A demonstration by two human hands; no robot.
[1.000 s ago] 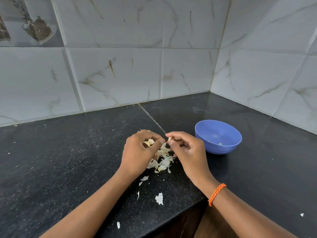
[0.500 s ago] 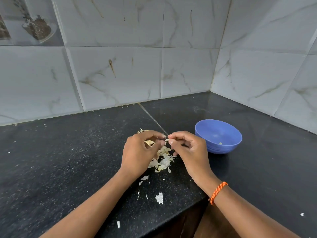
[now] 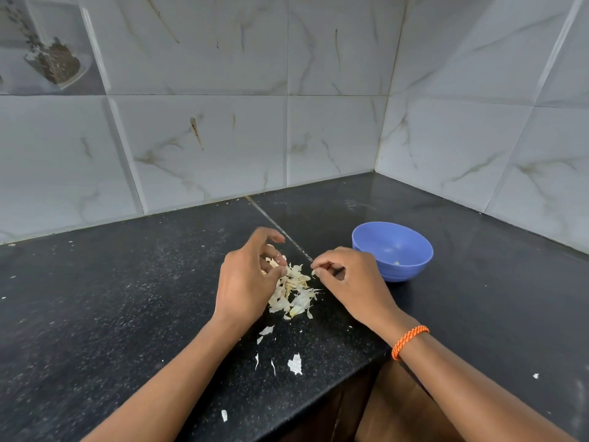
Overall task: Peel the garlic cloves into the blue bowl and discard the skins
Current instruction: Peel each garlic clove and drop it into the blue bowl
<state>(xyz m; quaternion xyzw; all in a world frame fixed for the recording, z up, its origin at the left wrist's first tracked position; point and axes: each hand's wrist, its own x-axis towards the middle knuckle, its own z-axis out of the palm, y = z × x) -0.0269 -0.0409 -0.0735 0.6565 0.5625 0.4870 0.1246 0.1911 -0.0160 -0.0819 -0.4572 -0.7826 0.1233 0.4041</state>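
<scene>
The left hand (image 3: 247, 279) hovered over the black table (image 3: 111, 298), its fingers loosely curled and spread; whether it held anything could not be told. Just to its right, partly under its fingertips, lay the pile of garlic skins (image 3: 294, 293), with a few loose flakes (image 3: 294, 364) nearer the person. Right of the pile, the right hand (image 3: 349, 280) pinched a small pale piece between thumb and forefinger. Just beyond that hand stood the blue bowl (image 3: 411, 237), a small pale bit at its bottom.
</scene>
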